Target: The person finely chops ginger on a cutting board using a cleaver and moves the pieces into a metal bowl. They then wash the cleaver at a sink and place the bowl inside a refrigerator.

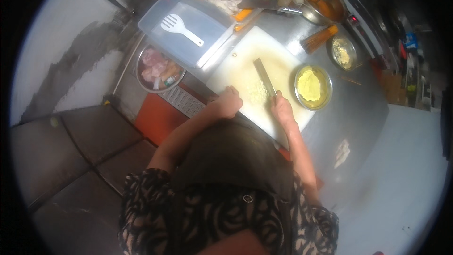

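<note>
My right hand point(282, 109) grips the handle of a cleaver point(265, 76), whose blade stands nearly on edge over a white cutting board point(244, 47). Beside the blade, on its left, lies a small heap of finely chopped pale food point(257, 94), possibly garlic. At the board's near left edge is my left hand point(229, 102), its fingers curled; whether it holds anything is hidden. A round bowl of yellow paste or powder point(311, 85) sits at the board's right edge, close to my right hand.
A translucent plastic tub point(155, 24) holds a white slotted spatula point(182, 30). Below it are a bowl of raw meat point(155, 67) and a metal grater point(182, 100). A brush point(319, 39), a bowl of orange liquid point(325, 3) and a smaller bowl point(343, 55) stand beyond the board.
</note>
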Demonstrator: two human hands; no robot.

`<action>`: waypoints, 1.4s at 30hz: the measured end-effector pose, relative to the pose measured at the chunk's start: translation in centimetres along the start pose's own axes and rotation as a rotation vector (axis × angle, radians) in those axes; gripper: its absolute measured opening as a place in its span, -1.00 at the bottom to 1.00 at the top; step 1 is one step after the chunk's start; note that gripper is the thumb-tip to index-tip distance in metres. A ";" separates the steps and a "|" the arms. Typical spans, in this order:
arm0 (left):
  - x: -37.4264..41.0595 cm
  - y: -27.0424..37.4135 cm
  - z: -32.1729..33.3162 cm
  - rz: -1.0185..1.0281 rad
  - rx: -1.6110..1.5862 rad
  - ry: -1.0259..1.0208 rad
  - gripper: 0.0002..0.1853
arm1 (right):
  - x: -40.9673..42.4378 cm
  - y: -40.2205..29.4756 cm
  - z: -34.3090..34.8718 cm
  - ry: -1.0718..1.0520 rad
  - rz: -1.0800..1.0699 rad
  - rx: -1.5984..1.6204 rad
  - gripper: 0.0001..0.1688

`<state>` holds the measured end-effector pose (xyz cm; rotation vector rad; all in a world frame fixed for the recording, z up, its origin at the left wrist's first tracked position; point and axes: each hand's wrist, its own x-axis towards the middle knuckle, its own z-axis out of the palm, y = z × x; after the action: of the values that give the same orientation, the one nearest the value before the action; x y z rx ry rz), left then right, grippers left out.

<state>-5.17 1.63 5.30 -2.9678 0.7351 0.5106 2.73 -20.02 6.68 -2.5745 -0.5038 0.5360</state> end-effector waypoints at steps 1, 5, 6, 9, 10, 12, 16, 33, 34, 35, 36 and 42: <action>-0.1 0.0 0.0 -0.004 -0.025 -0.015 -0.69 | 0.3 0.2 -0.3 -0.012 -0.024 0.000 -0.74; -0.1 -0.2 -1.7 -0.028 -0.165 -0.137 -0.64 | 0.9 -0.6 -1.7 -0.064 -0.048 -0.095 -0.73; -0.2 -0.1 -1.5 -0.033 -0.152 -0.113 -0.64 | 1.1 -0.4 -1.4 -0.043 -0.064 -0.072 -0.73; -0.3 0.0 -0.8 -0.070 -0.194 -0.082 -0.67 | 1.8 -0.1 -0.8 -0.033 -0.096 -0.047 -0.74; -0.4 0.0 -0.5 -0.088 -0.223 -0.080 -0.67 | 2.2 -0.2 -1.2 -0.066 -0.096 -0.069 -0.74; -0.9 0.4 -0.3 -0.136 -0.268 -0.053 -0.77 | 2.4 -0.4 -1.4 -0.099 -0.123 -0.102 -0.73; -1.1 0.7 -1.0 -0.106 -0.359 -0.015 -0.69 | 2.6 -0.6 -0.6 -0.083 -0.189 -0.084 -0.73; -1.5 1.1 -0.7 -0.111 -0.460 0.039 -0.80 | 1.4 -1.8 0.5 -0.150 -0.217 -0.054 -0.75; -1.6 1.1 -0.7 -0.117 -0.463 0.045 -0.80 | 1.6 -2.0 0.1 -0.164 -0.209 -0.052 -0.75; -1.6 1.2 -0.6 -0.112 -0.464 0.032 -0.79 | 1.7 -2.2 -0.1 -0.177 -0.201 -0.050 -0.75; -1.6 1.0 -1.0 -0.109 -0.462 0.022 -0.79 | 1.6 -2.3 -0.3 -0.186 -0.213 -0.060 -0.75; -1.6 0.6 -1.3 -0.104 -0.482 0.037 -0.79 | 1.2 -2.0 0.4 -0.183 -0.202 -0.072 -0.72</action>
<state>-6.34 1.63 7.07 -3.4408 0.5148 0.7174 3.06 -17.71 7.06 -2.5161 -0.8499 0.6955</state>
